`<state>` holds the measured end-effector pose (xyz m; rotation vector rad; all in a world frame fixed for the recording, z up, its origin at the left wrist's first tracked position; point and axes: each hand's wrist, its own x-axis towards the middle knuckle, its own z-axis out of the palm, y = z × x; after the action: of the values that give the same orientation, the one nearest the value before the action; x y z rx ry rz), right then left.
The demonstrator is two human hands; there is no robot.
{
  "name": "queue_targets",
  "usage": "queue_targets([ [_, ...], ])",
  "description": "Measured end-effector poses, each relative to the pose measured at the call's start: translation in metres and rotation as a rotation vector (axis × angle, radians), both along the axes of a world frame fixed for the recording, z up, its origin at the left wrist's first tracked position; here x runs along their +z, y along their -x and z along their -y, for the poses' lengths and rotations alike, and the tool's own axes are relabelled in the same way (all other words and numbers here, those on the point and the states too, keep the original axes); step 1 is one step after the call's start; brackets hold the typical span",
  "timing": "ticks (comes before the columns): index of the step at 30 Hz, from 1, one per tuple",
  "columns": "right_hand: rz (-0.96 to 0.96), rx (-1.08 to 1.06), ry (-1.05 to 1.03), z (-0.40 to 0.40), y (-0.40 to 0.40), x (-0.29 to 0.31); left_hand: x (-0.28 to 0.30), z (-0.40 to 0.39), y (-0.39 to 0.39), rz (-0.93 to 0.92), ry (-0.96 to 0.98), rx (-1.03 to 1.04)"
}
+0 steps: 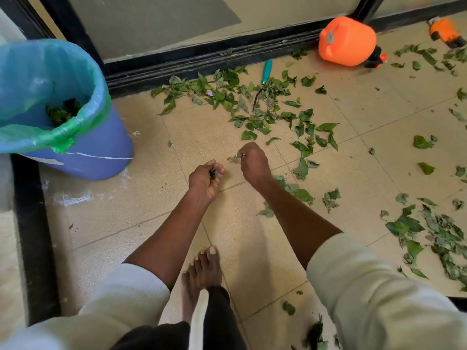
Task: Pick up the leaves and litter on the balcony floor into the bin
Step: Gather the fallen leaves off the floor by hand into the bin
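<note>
**Leaves all over the balcony floor, both hands busy mid-pickup**

Leaves (pixel 255 117) are scattered across the beige tile floor (pixel 141 213), mostly from the middle out to the right edge. Far left sits the blue bin (pixel 101 152) with its green liner (pixel 38 79) folded over the rim, and a small dark pile of leaves already lies at the bottom.

Left hand (pixel 206 179) is palm-up-ish, fingers curled round a little dark clump of leaves, forearm reaching straight out from a pale sleeve (pixel 121 296). Just to its right, the right hand (pixel 254 160) is knuckles-up, fingertips pinched together on something tiny, with a small leaf scrap (pixel 232 159) right beside them. Can't really make out what's in the pinch, too small. The nearest loose leaves lie just right of and under that right forearm.

Further back by the black door track (pixel 202 69): a teal-handled tool (pixel 267 71) half buried in leaves, blade hidden, and an orange jug (pixel 347 41). Another orange thing (pixel 446 31) at the top right is cut off by the frame. A bare foot (pixel 202 271) shows between the arms.
</note>
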<state>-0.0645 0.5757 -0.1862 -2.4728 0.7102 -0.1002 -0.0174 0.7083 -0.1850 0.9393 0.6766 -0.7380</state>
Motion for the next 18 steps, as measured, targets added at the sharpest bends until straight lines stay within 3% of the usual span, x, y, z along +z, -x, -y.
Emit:
queue_targets([
  [4, -0.102, 0.154, 0.176, -0.013, -0.013, -0.006, 0.002, -0.011, -0.008, 0.003, -0.006, 0.048],
  [9, -0.043, 0.281, 0.339, -0.027, 0.000, -0.024, 0.004, -0.021, -0.013, -0.006, 0.008, 0.092],
  [14, -0.049, 0.232, 0.249, -0.038, -0.017, -0.019, 0.006, -0.037, -0.022, -0.018, 0.030, 0.205],
  [18, -0.073, 0.316, 0.110, -0.066, -0.069, -0.012, 0.005, -0.060, -0.038, -0.014, 0.025, 0.351],
])
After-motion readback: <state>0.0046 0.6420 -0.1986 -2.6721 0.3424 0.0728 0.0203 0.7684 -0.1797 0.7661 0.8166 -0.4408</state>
